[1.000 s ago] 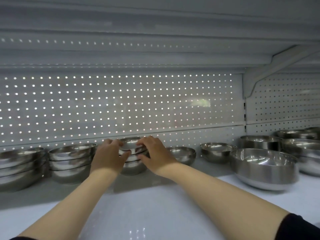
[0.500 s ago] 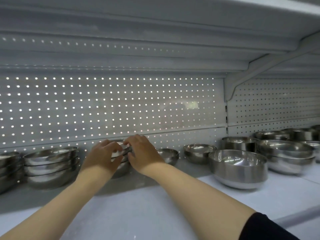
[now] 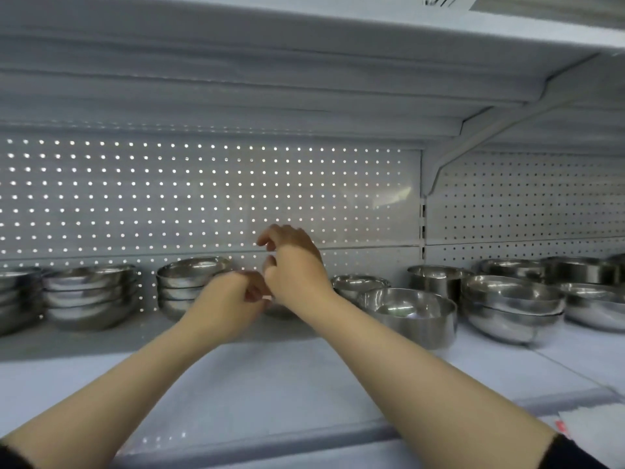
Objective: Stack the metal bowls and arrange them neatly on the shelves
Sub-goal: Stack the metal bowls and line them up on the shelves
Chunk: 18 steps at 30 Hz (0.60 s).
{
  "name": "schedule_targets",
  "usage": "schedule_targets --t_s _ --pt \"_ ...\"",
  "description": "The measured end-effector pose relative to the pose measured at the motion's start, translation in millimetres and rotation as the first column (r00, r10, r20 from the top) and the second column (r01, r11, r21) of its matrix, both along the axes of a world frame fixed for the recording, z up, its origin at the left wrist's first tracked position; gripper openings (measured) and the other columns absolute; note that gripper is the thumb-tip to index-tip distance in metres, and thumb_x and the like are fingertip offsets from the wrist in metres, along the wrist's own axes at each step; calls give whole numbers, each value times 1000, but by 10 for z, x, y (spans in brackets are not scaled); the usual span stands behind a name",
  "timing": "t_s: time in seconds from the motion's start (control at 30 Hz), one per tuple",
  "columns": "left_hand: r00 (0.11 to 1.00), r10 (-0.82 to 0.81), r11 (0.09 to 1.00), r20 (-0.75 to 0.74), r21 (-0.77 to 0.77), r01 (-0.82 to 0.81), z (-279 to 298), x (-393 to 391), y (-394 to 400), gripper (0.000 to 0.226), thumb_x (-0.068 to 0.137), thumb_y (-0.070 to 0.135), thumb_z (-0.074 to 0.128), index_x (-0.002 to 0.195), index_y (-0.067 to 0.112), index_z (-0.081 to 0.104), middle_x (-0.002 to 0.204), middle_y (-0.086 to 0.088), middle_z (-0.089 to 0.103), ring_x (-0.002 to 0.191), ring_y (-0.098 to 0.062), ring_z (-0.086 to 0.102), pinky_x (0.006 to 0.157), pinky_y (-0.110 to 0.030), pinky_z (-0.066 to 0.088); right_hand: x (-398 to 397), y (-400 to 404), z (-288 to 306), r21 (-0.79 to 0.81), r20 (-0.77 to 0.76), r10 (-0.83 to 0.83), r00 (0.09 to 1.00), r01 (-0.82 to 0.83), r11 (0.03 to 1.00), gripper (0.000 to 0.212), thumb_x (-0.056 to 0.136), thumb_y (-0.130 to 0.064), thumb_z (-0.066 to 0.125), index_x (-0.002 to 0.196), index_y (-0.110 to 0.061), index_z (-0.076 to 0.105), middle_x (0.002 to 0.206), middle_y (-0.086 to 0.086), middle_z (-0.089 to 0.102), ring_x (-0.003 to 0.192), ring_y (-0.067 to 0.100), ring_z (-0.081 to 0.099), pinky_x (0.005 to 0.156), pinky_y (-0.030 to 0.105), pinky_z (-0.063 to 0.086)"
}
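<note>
Head view: two hands (image 3: 233, 299), bowl stacks (image 3: 189, 286)

No words or numbers could be read. A white paper (image 3: 598, 434) with a small red mark lay at the shelf's (image 3: 304, 394) right edge, too blurry to read.

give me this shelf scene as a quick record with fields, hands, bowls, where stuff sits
setting: white shelf with a perforated back panel
left hand: fingers loosely curled, holding nothing, just right of the three-bowl stack
right hand: raised, fingers loosely curled, holding nothing
partly hidden bowl: behind the hands, only its lower edge shows
left stacks: wider bowls, nested, along the back
single small bowl: right of the hands
large deep bowl: nearer the front, right of the hands
far right: more bowls, some nested
</note>
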<state>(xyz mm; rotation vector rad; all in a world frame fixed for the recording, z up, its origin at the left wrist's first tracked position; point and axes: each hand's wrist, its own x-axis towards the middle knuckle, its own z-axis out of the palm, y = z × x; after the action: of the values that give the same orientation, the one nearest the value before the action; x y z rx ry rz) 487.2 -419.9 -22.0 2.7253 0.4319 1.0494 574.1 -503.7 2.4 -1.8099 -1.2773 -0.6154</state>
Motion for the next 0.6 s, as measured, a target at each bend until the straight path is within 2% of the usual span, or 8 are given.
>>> schedule_targets --t_s 0.1,0.17,0.23,0.3,0.4,0.43,0.5,0.6 --pt "1000 -2 1000 -11 -22 2 35 170 -171 22 79 17 58 60 28 55 56 9 57 62 -15 55 49 -8 33 153 -155 -125 -1 28 -21 999 21 1000 34 80 -1 48 110 -17 56 108 1 55 107 19 43 84 27 38" --pt "1000 11 1000 -21 -28 -11 93 270 -271 10 78 15 56 70 18 60 69 1 64 71 -22 57 54 -20 37 216 -234 -126 -7 54 -17 998 17 1000 36 80 -2 49 112 -16 55 112 1 54 109 20 42 85 29 39" --pt "1000 6 1000 -4 -2 -6 135 367 -365 15 77 8 54 64 17 53 64 1 58 67 -23 52 50 -22 35 239 -305 -73 -12 110 -20 994 21 1000 42 77 2 49 115 -15 55 114 3 53 110 21 41 85 29 38" --pt "999 -14 1000 39 -2 14 172 460 -464 24 78 2 51 61 19 45 60 7 49 64 -20 48 48 -19 31 250 -394 -3 7 177 -24 984 23 1000 48 73 6 46 116 -13 55 114 4 54 109 22 40 85 29 37" --pt "999 -4 1000 45 18 3 215 589 -595 16 81 3 51 74 15 58 65 6 49 64 -16 47 50 -22 31 312 -586 69 35 232 -21 972 13 999 48 73 7 44 115 -13 56 112 4 55 108 23 41 85 30 37" --pt "998 -23 1000 61 4 23 211 624 -630 20 80 4 51 72 19 60 61 10 51 61 -13 48 48 -17 33 346 -662 82 34 242 -18 970 11 999 47 74 6 45 115 -13 56 112 4 55 108 23 41 85 30 38" --pt "991 -104 990 82 -87 111 184 663 -697 31 76 8 53 57 31 58 47 16 56 52 -1 52 44 -8 36 424 -815 99 22 253 -14 967 9 1000 43 77 3 46 116 -13 55 112 4 55 109 23 42 85 31 38" --pt "948 -312 919 63 -235 318 88 664 -776 29 75 15 61 61 40 64 63 20 67 57 7 57 52 -6 41 538 -1027 76 -22 271 -10 962 16 1000 39 81 1 46 115 -14 55 111 3 56 108 22 43 85 27 36"
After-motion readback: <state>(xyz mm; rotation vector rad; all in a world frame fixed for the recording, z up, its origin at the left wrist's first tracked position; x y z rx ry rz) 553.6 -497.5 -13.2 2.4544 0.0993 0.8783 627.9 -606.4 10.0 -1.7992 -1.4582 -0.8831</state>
